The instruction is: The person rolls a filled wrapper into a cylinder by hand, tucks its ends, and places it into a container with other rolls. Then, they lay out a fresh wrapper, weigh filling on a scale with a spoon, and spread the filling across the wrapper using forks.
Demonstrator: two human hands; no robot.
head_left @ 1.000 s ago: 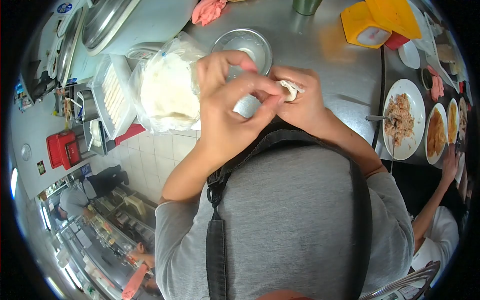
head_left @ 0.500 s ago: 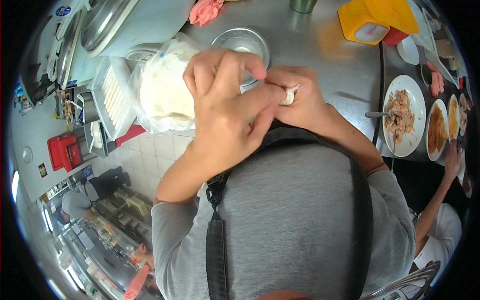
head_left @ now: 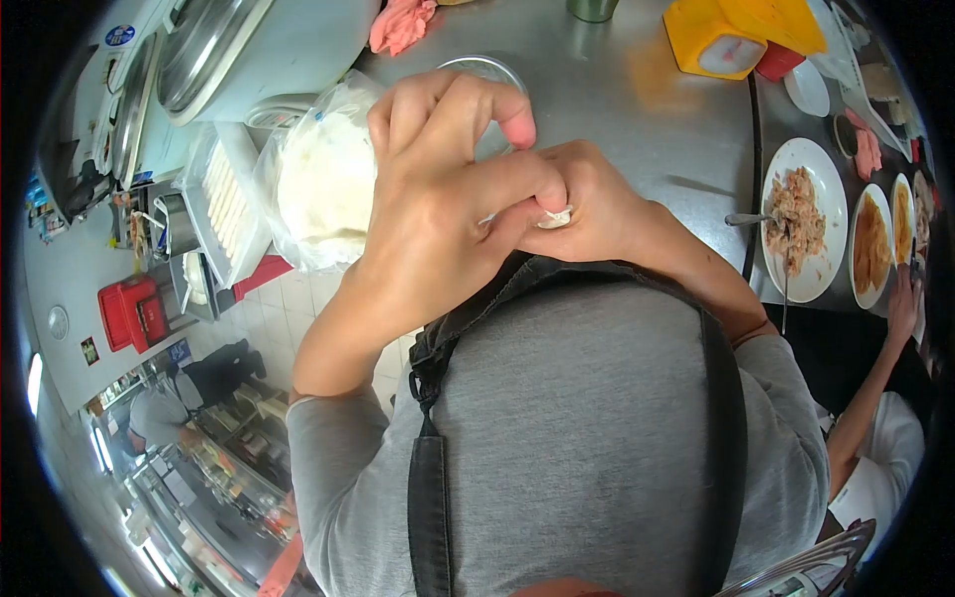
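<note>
My left hand pinches a small piece of white dough between thumb and index finger, with its other fingers curled above. My right hand is closed around the same piece, and the two hands touch in front of my chest. Only a little of the dough shows between the fingers; the rest is hidden. Left of my left hand lies a clear plastic bag with a large white mass, apparently dough. A metal bowl is partly covered by my hands.
A tray of white sticks stands left. On the right are a plate of minced filling with a spoon, and oval dishes. A yellow scale sits at the back. Another person's hand is at far right.
Both hands have come slightly closer to my body. My left thumb and index finger have pressed further over the dough, so less of it shows.
</note>
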